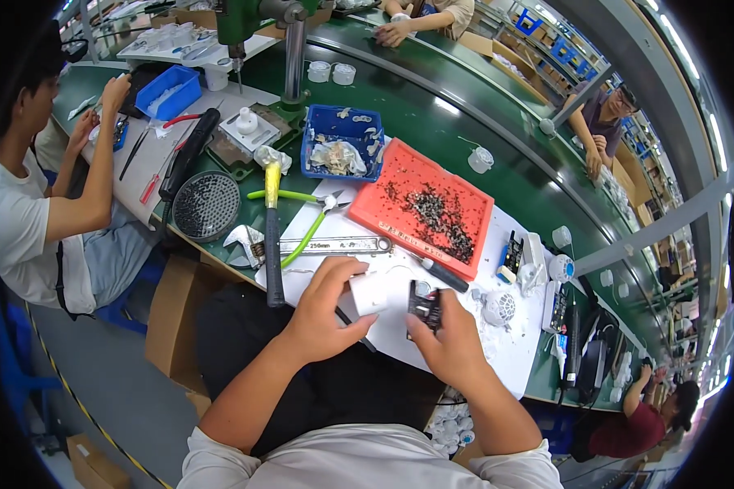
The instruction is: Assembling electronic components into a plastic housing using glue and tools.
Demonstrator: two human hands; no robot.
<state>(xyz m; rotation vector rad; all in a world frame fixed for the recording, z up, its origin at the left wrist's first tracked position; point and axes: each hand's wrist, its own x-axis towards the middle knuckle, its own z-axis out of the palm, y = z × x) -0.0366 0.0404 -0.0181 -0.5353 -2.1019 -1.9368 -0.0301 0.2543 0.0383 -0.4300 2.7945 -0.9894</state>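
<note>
My left hand is closed around a short white plastic cylinder, near the front edge of the bench. To its right, my right hand grips a small black rectangular part with some detail on its face. The two pieces are held apart, above a white sheet. Just beyond them lies a screwdriver with a black handle. A white perforated dome rests right of my right hand. The exact kind of the black part cannot be made out.
A red tray holds many small dark bits; a blue bin stands beside it. Hammer, adjustable wrench and green-handled pliers lie to the left. A drill press rises behind. Co-workers sit nearby.
</note>
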